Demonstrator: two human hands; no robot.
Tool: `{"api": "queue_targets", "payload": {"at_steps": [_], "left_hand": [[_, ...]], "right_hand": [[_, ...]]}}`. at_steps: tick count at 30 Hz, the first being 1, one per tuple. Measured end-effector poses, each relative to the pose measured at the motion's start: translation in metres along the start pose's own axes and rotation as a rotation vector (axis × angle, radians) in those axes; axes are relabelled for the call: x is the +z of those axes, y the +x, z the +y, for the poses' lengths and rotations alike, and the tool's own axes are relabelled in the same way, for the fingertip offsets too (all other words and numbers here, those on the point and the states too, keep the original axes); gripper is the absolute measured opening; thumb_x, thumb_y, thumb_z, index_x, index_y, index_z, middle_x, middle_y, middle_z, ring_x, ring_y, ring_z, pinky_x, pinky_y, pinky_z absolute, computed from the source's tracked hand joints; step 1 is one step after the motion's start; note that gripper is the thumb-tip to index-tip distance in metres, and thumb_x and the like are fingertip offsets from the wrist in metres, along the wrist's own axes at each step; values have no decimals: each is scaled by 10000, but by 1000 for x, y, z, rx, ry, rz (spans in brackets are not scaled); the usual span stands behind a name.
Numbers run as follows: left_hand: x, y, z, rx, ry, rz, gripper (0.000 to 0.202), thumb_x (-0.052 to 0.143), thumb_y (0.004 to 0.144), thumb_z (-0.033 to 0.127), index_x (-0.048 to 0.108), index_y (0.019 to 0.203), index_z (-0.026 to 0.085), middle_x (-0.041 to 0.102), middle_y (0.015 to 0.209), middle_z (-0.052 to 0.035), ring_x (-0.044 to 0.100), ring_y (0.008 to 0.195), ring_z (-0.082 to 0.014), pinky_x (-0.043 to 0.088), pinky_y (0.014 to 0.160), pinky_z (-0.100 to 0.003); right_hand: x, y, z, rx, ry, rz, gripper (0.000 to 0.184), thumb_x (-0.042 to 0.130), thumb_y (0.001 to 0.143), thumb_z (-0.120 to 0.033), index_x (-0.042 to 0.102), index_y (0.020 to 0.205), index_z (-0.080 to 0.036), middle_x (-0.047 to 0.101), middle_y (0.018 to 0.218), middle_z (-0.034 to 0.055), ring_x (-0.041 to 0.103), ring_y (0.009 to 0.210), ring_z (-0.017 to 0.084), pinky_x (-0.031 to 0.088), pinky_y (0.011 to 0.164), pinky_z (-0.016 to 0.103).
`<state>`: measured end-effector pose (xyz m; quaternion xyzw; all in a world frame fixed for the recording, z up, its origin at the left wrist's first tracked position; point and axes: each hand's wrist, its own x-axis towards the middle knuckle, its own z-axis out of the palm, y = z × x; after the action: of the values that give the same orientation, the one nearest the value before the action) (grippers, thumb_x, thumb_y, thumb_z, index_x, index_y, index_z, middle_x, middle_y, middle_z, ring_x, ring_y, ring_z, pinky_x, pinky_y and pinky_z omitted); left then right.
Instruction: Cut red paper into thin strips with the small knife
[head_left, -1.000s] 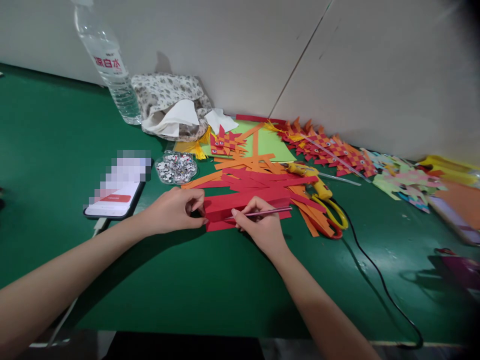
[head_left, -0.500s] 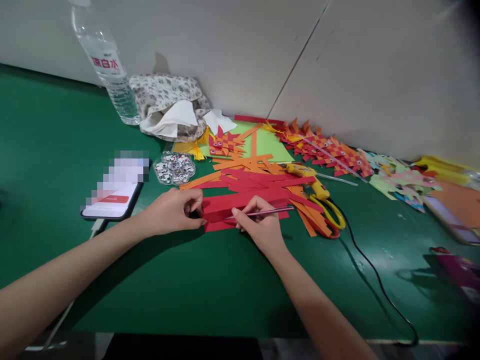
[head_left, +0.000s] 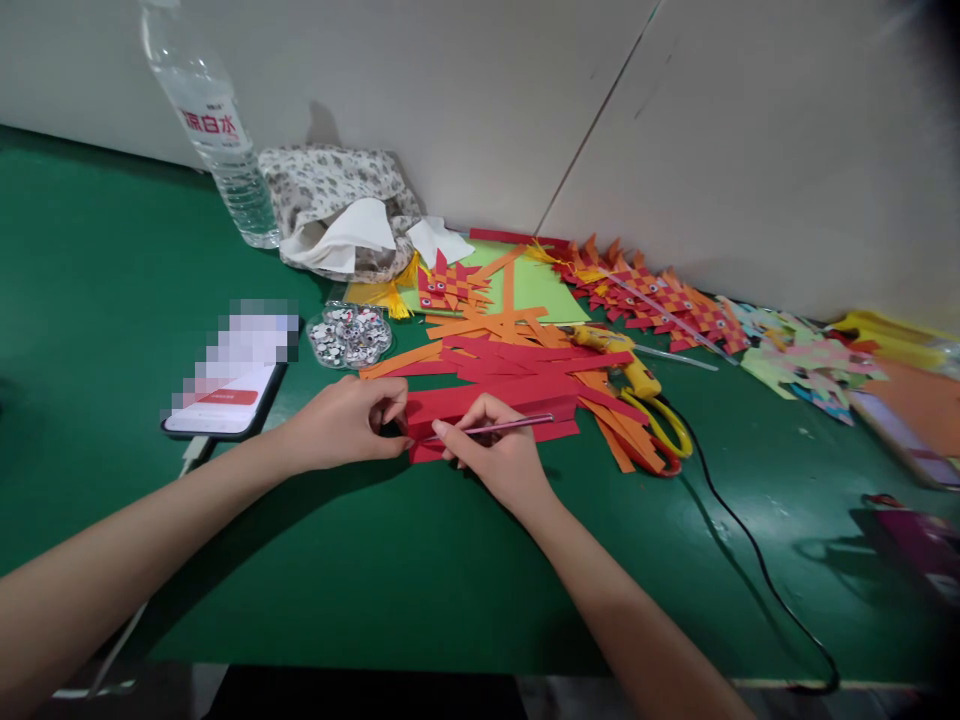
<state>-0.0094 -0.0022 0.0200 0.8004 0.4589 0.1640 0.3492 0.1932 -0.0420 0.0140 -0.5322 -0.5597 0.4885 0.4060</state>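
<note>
One folded red paper (head_left: 442,404) runs rightward from the left grip (head_left: 349,425).

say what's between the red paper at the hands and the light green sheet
Beyond the red paper come loose red strips and orange strips, shown in the head view.

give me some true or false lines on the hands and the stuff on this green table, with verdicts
1. The right hand holds a slim pink pen-like tool. True.
2. The left hand is on the bag of tissues. False: it is at the left end of the red paper.
3. A white cable is plugged into the phone. True.
4. The water bottle lies on its side. False: it stands upright.
</note>
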Motion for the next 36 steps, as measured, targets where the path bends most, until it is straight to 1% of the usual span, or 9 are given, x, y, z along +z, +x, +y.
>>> {"api": "queue_targets", "payload": {"at_steps": [4,7,12,19,24,28,30,33,36], "left_hand": [[0,0,0,2,7,-6,347,651,684,295,318,650,205,406,528,96,348,481,-68,259,463,-187],[0,0,-1,8,13,-2,366,658,688,310,309,652,206,406,539,94,371,495,-72,277,474,-187],[0,-1,-2,-1,11,-4,368,654,693,310,304,649,208,407,541,92,389,493,-76,283,471,-190],[0,0,-2,-6,19,-9,360,653,694,303,307,655,210,412,536,91,387,491,-79,278,471,-192],[0,0,-3,-5,25,-3,373,663,699,318,308,656,210,443,547,84,412,499,-81,282,477,-192],[1,0,-4,3,23,0,375,665,699,318,308,654,210,442,551,80,414,499,-82,282,477,-191],[1,1,-4,2,20,1,379,665,697,321,305,651,211,437,548,81,407,495,-82,284,476,-191],[1,1,-4,-4,15,0,379,662,695,325,303,651,211,426,544,84,403,495,-82,281,473,-191],[1,0,-3,-2,17,-2,362,655,693,325,314,655,210,415,543,86,388,493,-81,269,469,-192]], "right_hand": [[-1,0,1,1,-6,23,299,726,755,-347,488,632,-214,614,517,-25,544,443,105,410,440,210],[-6,1,3,-12,-9,48,304,722,752,-345,478,625,-216,589,497,-35,534,434,104,406,433,210],[-16,3,5,-35,-38,69,313,728,739,-360,477,619,-216,610,491,-26,551,419,111,423,437,217],[-21,3,7,-45,-64,73,301,721,746,-346,478,628,-216,612,498,-24,547,425,111,414,435,220],[-34,4,10,-36,-74,131,318,724,743,-369,470,623,-218,591,481,-27,531,414,111,407,417,220],[-43,6,10,-51,-89,181,320,733,717,-344,467,595,-213,565,455,-36,512,397,102,396,414,215],[-41,6,9,-52,-71,196,325,740,708,-344,467,590,-212,558,450,-38,507,391,100,390,407,212],[-30,4,5,-48,4,188,335,748,713,-370,473,602,-216,559,456,-39,520,396,103,395,401,210],[-13,2,1,-40,62,118,345,755,711,-401,477,614,-221,563,457,-41,526,399,106,407,408,215]]}}
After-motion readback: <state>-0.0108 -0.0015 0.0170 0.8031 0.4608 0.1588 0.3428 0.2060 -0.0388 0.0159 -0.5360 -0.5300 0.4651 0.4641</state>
